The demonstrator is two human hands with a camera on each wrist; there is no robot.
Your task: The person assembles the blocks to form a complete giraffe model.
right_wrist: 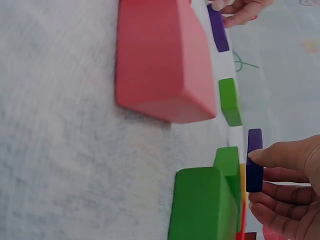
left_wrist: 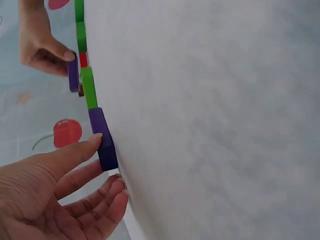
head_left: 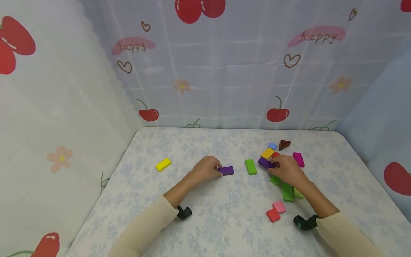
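Closest to the lens in the left wrist view is the left hand (left_wrist: pixel 37 187), lower left, pinching a purple block (left_wrist: pixel 106 151) near mid-frame. In the head view the right hand (head_left: pixel 286 170), right of centre, pinches the other purple block (head_left: pixel 265 163) by the pile (head_left: pixel 287 192). A green block (head_left: pixel 250 166) sits between. Looks like a two-handed handling step; next move probably calls for steady fingertips clear of that pile.

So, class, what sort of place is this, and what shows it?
Probably a small screened-off play or activity area: cherry-printed sheeting hangs behind and at both sides of a patterned tabletop, where coloured blocks lie scattered.
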